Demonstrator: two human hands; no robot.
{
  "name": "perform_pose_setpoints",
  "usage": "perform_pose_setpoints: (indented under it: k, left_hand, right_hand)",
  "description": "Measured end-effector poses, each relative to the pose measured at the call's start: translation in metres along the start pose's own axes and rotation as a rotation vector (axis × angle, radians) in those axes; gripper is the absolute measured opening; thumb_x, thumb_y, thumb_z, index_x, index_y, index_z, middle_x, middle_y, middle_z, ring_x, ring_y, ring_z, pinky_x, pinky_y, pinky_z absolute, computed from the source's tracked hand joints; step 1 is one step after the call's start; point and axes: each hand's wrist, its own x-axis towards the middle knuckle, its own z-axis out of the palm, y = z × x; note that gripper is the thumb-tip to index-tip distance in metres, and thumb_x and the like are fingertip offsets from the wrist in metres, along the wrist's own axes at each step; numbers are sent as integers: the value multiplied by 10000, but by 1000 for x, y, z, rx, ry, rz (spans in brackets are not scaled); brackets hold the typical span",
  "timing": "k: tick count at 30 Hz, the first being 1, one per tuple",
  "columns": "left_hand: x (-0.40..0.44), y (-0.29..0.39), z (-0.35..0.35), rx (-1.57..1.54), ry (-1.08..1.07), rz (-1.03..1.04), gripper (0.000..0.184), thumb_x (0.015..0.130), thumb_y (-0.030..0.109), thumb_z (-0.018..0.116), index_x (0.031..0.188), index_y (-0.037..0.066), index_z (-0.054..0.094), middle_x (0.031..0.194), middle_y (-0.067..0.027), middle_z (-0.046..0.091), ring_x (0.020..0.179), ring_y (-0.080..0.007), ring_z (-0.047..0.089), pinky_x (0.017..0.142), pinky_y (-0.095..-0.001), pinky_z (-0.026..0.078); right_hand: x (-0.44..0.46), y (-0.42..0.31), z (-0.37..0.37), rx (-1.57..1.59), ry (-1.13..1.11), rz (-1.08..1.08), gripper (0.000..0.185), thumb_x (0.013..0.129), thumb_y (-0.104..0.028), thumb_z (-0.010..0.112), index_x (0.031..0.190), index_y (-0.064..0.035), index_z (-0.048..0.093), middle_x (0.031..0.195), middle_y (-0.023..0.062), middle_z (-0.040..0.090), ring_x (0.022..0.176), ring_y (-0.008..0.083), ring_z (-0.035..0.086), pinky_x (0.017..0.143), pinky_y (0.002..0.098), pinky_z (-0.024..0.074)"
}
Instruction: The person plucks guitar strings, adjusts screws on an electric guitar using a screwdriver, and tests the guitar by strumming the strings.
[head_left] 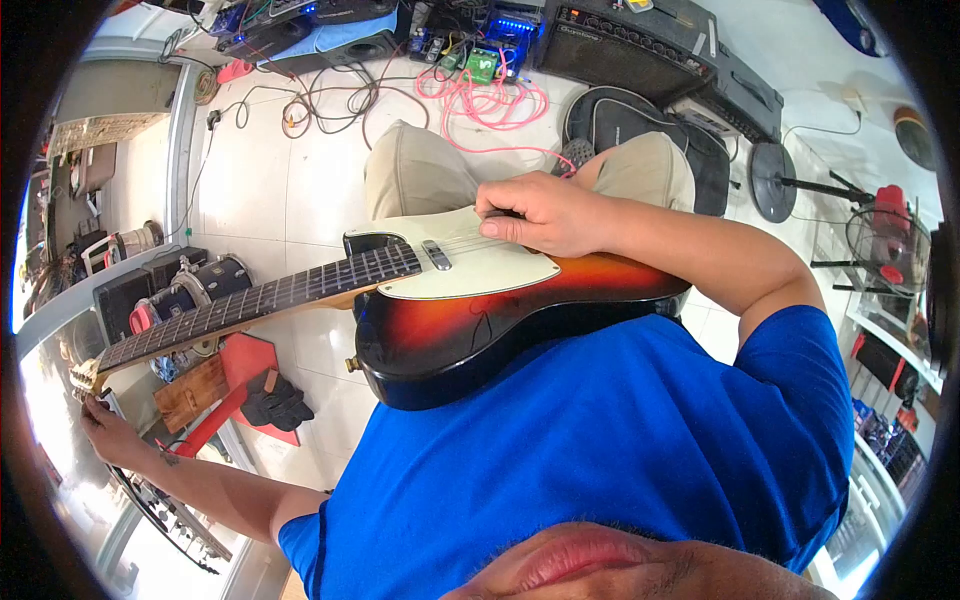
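Observation:
An electric guitar (450,335) with a sunburst body and a cream pickguard (470,285) lies across my lap. Its dark fretted neck (270,297) runs out to the left. At the far end, the fingers of my left hand (115,436) are closed at the edge of the headstock (88,377), around what looks like a tuning peg. My right hand (548,212) rests over the strings near the bridge, fingers curled and thumb close to the index finger. A small dark patch shows between them; whether it is a pick I cannot make out. The bridge is hidden beneath that hand.
Ahead on the floor are a black amplifier (625,55), a green pedal (482,66), tangled pink cable (480,100) and black cables (345,105). A black gig bag (705,150) lies beyond my knee. Drums (222,280) and a red stand (250,360) are at left, a fan (890,245) at right.

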Motion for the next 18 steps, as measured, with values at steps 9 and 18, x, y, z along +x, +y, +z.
perform_pose_setpoints:
  k: [9, 18]
  left_hand:
    - [1, -4, 9, 17, 18, -15, 489, 1033, 497, 568, 1197, 61, 718, 1023, -124, 768, 950, -295, 732, 828, -410, 544]
    - [-7, 11, -9, -193, 25, -49, 453, 1057, 440, 546, 1281, 76, 697, 1075, -103, 769, 965, -251, 724, 827, -372, 546]
  right_hand:
    - [-3, -1, 1, 5, 11, -20, 266, 1031, -281, 602, 1025, -17, 567, 890, 204, 648, 838, 387, 648, 740, 465, 486]
    - [-2, 0, 3, 20, 10, -41, 262, 1033, -277, 596, 1017, -17, 562, 878, 199, 633, 831, 382, 637, 736, 462, 481]
